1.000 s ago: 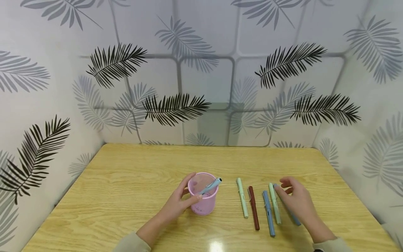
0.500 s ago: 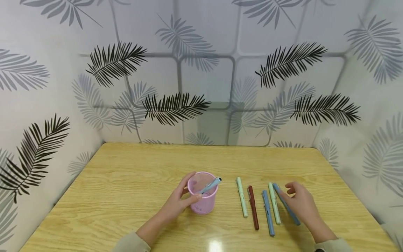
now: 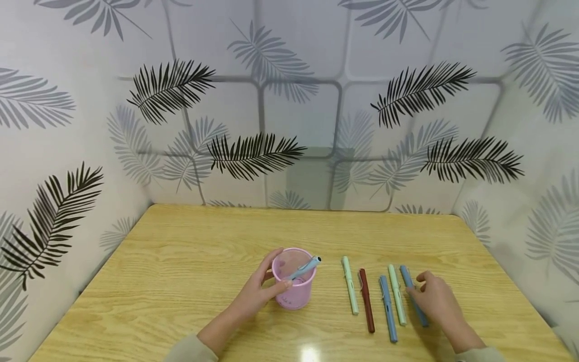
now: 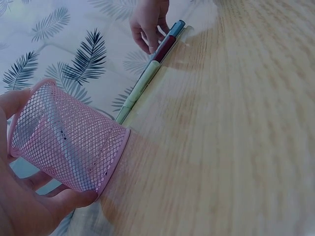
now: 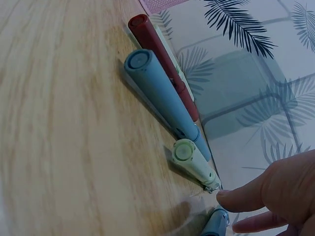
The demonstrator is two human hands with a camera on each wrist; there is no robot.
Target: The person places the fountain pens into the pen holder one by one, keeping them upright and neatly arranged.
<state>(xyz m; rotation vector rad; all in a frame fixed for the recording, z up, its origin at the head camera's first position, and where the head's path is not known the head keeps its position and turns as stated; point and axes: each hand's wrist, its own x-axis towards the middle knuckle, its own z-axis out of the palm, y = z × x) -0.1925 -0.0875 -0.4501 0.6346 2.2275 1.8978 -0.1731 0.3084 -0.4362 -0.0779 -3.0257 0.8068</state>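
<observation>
My left hand grips a pink mesh pen cup standing on the table, thumb in front and fingers round the far side. A light blue pen leans inside with its end above the rim. To the right, a row of pens lies flat: light green, dark red, blue, another light green and, furthest right, a second blue pen. My right hand is beside that last pen, thumb at its edge and fingers loosely bent. In the right wrist view the thumb hides part of it.
The wooden table has bare surface left of the cup and behind the pens. Walls with a leaf pattern stand at its back and both sides. A light reflection shows near the front.
The rightmost blue pen has turned to lie more nearly parallel with the others. My right hand has moved from its upper end down along its right side. My left hand keeps holding the cup.
</observation>
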